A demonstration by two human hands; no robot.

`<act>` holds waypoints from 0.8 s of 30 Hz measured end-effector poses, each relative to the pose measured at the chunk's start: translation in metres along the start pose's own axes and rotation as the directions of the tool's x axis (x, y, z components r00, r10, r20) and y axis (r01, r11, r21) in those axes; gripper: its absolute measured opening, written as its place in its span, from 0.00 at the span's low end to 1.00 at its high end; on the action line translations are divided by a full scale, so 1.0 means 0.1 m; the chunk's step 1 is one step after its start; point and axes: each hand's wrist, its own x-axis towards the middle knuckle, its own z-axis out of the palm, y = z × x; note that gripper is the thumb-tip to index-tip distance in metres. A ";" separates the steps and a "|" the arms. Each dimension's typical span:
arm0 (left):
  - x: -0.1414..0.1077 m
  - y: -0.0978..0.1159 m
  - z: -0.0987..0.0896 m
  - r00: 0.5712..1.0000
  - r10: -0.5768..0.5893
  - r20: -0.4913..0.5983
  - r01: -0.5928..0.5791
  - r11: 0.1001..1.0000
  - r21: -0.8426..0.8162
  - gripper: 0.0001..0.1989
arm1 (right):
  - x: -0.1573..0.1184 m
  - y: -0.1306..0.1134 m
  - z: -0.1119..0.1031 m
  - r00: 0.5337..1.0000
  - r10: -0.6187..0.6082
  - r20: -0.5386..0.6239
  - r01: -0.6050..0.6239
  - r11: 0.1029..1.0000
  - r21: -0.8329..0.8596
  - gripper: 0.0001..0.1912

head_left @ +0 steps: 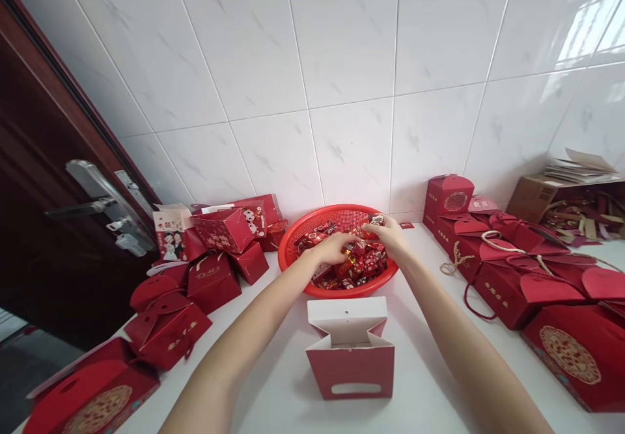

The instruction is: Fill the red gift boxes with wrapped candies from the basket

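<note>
A round red plastic basket (288, 242) holds many wrapped candies (359, 266), mostly red. My left hand (334, 250) reaches into it from the left, fingers bent down onto the candies; whether it grips one is hidden. Over the basket's right side, my right hand (388, 233) pinches a small wrapped candy (375, 220) between thumb and fingers. In front of the basket, between my forearms, stands a red box (350, 369) with its top open, white inside and a slot in its front face.
Closed red gift boxes (212, 281) crowd the left side of the white table (273, 382). More red boxes (517, 291) with rope handles line the right. A cardboard box (532, 196) with ribbons is at the far right. Behind is a tiled wall (351, 148); a door is at left.
</note>
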 end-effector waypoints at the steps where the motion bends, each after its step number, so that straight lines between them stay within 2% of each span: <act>1: 0.01 0.02 0.00 1.000 0.020 0.014 -0.021 0.999 0.026 0.34 | 0.01 0.01 0.00 1.000 -0.007 0.002 0.007 1.000 -0.006 0.11; 4: 0.02 0.12 -0.01 0.998 0.008 0.069 -0.017 0.992 0.126 0.28 | 0.02 0.02 -0.01 1.000 -0.010 -0.007 0.010 1.000 -0.021 0.12; 7: 0.01 0.22 -0.06 0.991 -0.088 0.102 0.066 0.978 0.200 0.18 | 0.02 0.02 -0.01 1.000 0.006 -0.014 -0.007 1.000 -0.011 0.13; 12: 0.00 0.28 -0.10 0.949 -0.273 0.158 0.223 0.934 0.279 0.19 | 0.03 0.02 -0.01 0.999 0.024 -0.040 -0.025 0.999 -0.026 0.12; 15: 0.03 0.26 -0.08 0.940 -0.307 0.149 0.243 0.910 0.337 0.12 | 0.05 0.04 -0.01 0.999 0.026 -0.025 -0.027 0.999 -0.027 0.12; 20: 0.04 0.17 -0.05 0.941 -0.292 0.170 0.225 0.918 0.327 0.05 | 0.05 0.04 -0.01 0.999 0.027 -0.025 -0.028 1.000 -0.007 0.13; 22: 0.03 0.14 -0.04 0.964 -0.216 0.153 0.165 0.942 0.291 0.07 | 0.05 0.03 0.00 0.999 0.026 -0.028 -0.027 1.000 -0.007 0.12; 24: 0.02 0.15 -0.03 0.993 -0.082 0.086 0.060 0.970 0.237 0.15 | 0.05 0.03 0.00 1.000 0.021 -0.017 -0.022 1.000 -0.010 0.11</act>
